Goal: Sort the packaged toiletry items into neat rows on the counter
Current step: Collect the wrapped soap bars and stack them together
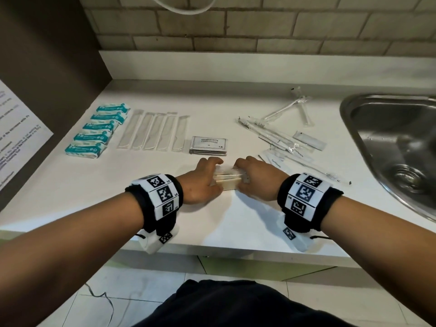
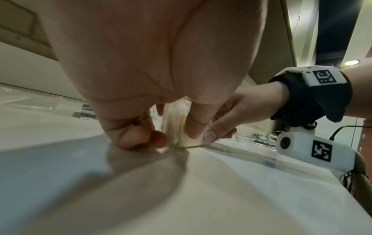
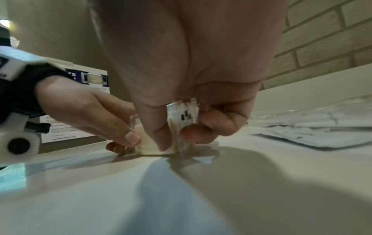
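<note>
Both hands hold a small stack of clear-wrapped cream packets (image 1: 227,179) standing on edge on the white counter (image 1: 165,208). My left hand (image 1: 203,178) grips the stack's left end, thumb and fingers curled around it (image 2: 175,127). My right hand (image 1: 254,177) pinches the right end (image 3: 181,124). Behind lie a column of teal soap packs (image 1: 96,133), a row of clear comb sleeves (image 1: 153,133) and a stack of shampoo sachets (image 1: 208,145). A loose heap of wrapped toothbrushes and toothpaste sachets (image 1: 283,140) sits to the right.
A steel sink (image 1: 396,147) is sunk into the counter at the right. A brick wall (image 1: 236,27) runs along the back, and a dark panel with a printed notice (image 1: 16,128) stands at the left. The counter's front edge lies just below my wrists.
</note>
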### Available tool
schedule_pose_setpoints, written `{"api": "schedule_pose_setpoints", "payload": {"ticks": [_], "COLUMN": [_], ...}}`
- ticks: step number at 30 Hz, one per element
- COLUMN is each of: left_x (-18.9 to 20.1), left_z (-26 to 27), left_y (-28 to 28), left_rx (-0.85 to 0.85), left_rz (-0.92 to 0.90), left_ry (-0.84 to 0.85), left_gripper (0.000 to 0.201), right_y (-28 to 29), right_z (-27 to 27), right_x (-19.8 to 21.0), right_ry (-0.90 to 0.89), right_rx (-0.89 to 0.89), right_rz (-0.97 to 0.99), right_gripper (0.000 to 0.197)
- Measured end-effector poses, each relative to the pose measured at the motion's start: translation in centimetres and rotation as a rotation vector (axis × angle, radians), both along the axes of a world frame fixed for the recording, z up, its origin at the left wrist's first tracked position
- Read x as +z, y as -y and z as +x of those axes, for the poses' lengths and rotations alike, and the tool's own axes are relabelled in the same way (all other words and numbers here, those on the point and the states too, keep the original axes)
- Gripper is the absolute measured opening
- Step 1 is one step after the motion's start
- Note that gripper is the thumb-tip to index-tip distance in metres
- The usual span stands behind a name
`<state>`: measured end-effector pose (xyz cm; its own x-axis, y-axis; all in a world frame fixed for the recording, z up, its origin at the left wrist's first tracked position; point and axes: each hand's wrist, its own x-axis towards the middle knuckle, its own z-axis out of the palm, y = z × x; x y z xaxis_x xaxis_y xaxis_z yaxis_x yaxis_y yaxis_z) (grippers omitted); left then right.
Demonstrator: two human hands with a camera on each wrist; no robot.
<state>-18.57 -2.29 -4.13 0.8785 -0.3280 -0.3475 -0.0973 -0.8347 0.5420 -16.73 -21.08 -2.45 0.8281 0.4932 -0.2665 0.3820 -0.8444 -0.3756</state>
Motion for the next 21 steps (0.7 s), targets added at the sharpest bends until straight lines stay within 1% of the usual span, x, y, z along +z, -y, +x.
{"api": "schedule_pose_setpoints", "payload": {"ticks": [3, 5, 8, 10, 12, 17, 19, 21], "left_x": [0.4, 0.8, 1.5, 1.6, 1.4, 1.4, 1.4, 1.3], "left_z": [-0.1, 0.1, 0.4, 0.4, 0.2, 0.2, 0.2, 0.2], "left_y": [0.5, 0.8, 0.7, 0.6, 0.7, 1.1, 1.2, 1.1], "left_rx": [-0.009, -0.013, -0.03, -0.045, -0.053, -0.062, -0.056, -0.063], "left_rz": [-0.006, -0.029, -0.039, -0.021, -0.003, 0.019, 0.01, 0.005], "left_ry": [0.029, 0.089, 0.13, 0.103, 0.079, 0.103, 0.122, 0.139], "left_gripper": [0.05, 0.048, 0.061, 0.073, 0.078, 0.062, 0.057, 0.056], "right_y": [-0.2, -0.3, -0.3, -0.5, -0.7, -1.1, -1.0, -0.8], "right_z": [-0.3, -0.2, 0.0, -0.1, -0.2, 0.2, 0.3, 0.3], "right_x": [0.0, 0.4, 0.9, 1.0, 0.8, 0.7, 0.8, 0.8], "right_ry": [0.01, 0.035, 0.078, 0.077, 0.071, 0.066, 0.057, 0.059], "right_rx": [0.016, 0.014, 0.003, 0.017, 0.033, 0.027, 0.019, 0.009], "right_rz": [0.005, 0.03, 0.035, -0.028, -0.086, -0.085, -0.082, -0.068], "right_gripper": [0.036, 0.036, 0.042, 0.054, 0.06, 0.046, 0.046, 0.045]}}
